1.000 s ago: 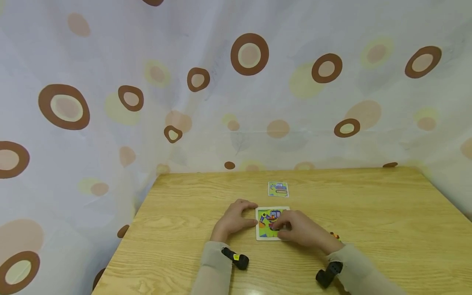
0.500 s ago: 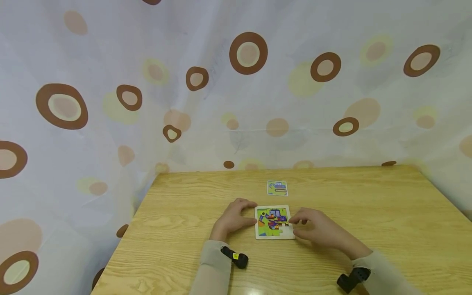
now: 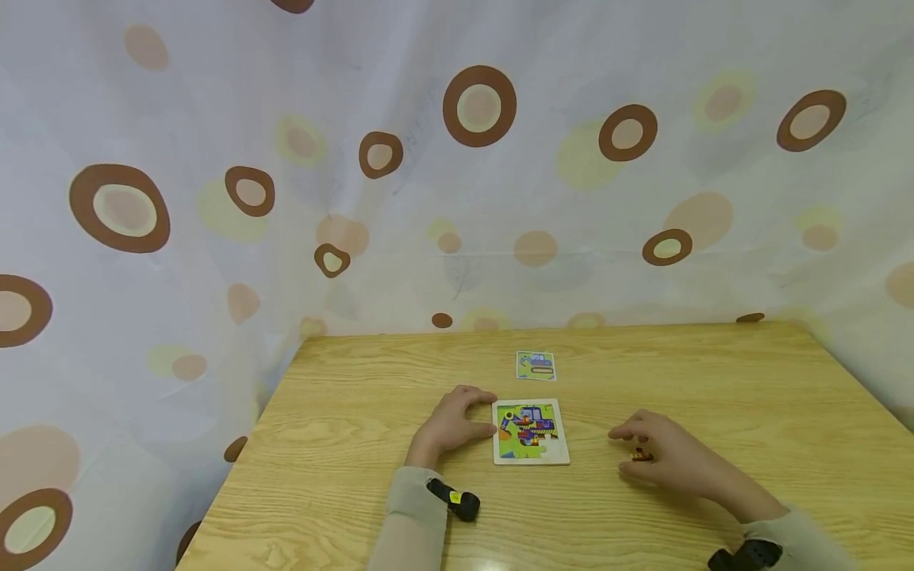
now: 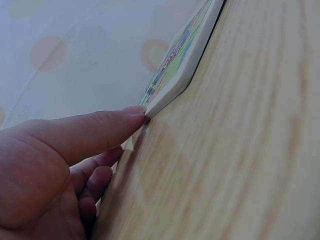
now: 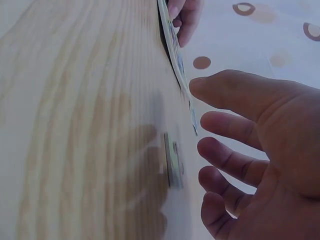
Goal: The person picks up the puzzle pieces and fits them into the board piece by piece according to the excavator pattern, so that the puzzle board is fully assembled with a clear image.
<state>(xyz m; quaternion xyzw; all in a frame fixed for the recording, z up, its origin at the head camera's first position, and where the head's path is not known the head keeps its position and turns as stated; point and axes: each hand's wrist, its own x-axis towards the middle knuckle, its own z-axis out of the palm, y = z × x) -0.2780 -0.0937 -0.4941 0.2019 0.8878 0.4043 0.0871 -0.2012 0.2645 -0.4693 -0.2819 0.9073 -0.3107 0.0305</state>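
Observation:
A square jigsaw board [image 3: 530,457] with a white frame lies on the table, showing a colourful excavator picture with a bare gap at its lower right. My left hand [image 3: 450,424] touches the board's left edge with thumb and forefinger; in the left wrist view the straight thumb [image 4: 100,127] meets the frame. Off to the right of the board, my right hand [image 3: 674,456] hovers with fingers spread around a small jigsaw piece [image 3: 642,455], holding nothing. In the right wrist view that piece [image 5: 171,160] lies on the table, apart from the fingertips [image 5: 210,147].
A small picture card [image 3: 535,365] with a similar excavator lies behind the board. The wooden table [image 3: 385,373] ends at a spotted curtain [image 3: 535,198] at the back and left.
My right hand has left the board and moved right to the loose piece. More of the picture and its lower-right gap now show. The left hand stays at the board's edge.

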